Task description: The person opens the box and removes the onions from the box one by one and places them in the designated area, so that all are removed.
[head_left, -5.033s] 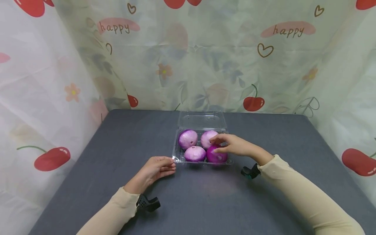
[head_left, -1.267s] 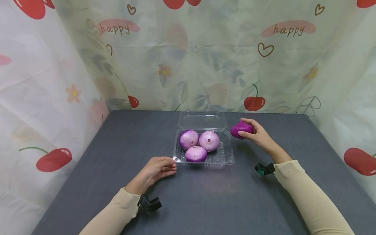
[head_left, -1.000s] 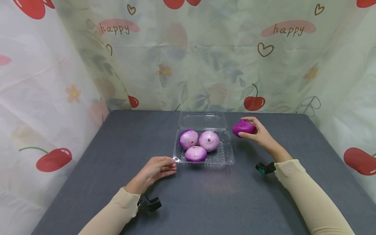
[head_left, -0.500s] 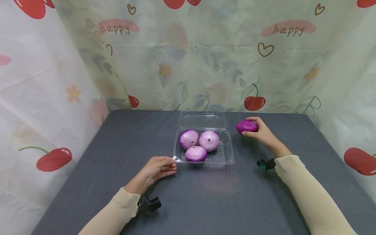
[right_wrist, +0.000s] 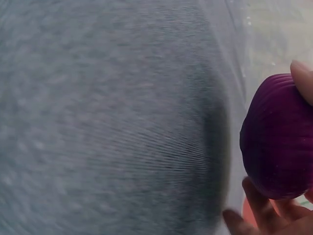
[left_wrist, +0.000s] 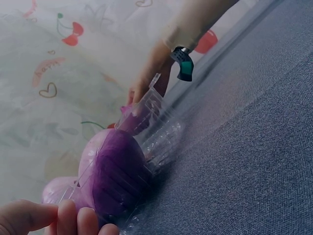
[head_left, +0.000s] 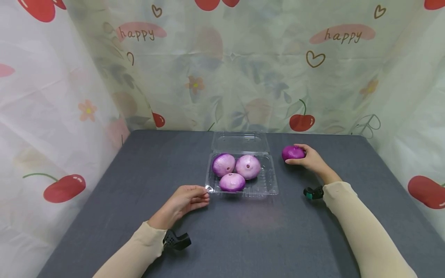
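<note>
A clear plastic clamshell box (head_left: 271,187) lies open at the table's middle with three pale purple onions (head_left: 232,181) in it. My right hand (head_left: 307,157) grips a dark purple onion (head_left: 292,153) just right of the box, low over the grey table (head_left: 139,200); the same onion (right_wrist: 279,147) fills the right wrist view between my fingertips. My left hand (head_left: 189,197) pinches the box's near left corner. In the left wrist view the box (left_wrist: 161,127) and an onion (left_wrist: 117,176) inside it show beyond my fingers (left_wrist: 73,220).
Printed plastic curtains (head_left: 226,69) wall the table on the left, back and right. The box's lid (head_left: 240,141) lies flat behind it. Black camera mounts sit at both wrists (head_left: 175,240).
My right hand lifted the dark onion out of the box's near right slot, carried it right and back, and lowered it toward the table. The left hand has stayed at the box corner.
</note>
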The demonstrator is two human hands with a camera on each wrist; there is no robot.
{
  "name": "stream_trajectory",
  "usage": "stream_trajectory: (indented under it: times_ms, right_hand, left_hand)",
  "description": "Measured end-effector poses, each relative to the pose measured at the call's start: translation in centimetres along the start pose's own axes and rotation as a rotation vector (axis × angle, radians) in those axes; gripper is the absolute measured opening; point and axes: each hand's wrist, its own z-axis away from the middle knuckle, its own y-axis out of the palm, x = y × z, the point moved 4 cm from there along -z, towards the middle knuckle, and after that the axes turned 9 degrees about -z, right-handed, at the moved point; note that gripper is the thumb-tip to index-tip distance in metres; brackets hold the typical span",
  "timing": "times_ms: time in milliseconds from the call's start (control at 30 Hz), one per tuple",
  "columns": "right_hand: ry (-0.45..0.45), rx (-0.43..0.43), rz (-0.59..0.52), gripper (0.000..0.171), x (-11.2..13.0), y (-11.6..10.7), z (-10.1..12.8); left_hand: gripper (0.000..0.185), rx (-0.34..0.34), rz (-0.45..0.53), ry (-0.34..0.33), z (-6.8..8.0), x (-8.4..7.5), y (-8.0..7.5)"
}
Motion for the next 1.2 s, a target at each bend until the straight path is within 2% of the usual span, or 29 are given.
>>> stream_trajectory:
  times_ms: [567,933,1200]
  right_hand:
    - [-0.015,0.035,-0.017,0.094,-1.01,0.87,-0.33]
    - [-0.050,0.078,-0.062,0.093,-0.53,1.00,-0.35]
    - [-0.031,0.073,-0.043,0.094,-1.00,0.77,-0.61]
  left_hand:
    - [0.017,0.009,0.004,-0.001,-0.19,0.13,0.02]
    - [0.014,0.006,-0.004,-0.007,-0.21,0.15,-0.08]
    - [0.021,0.001,-0.008,-0.008,-0.14,0.10,-0.05]
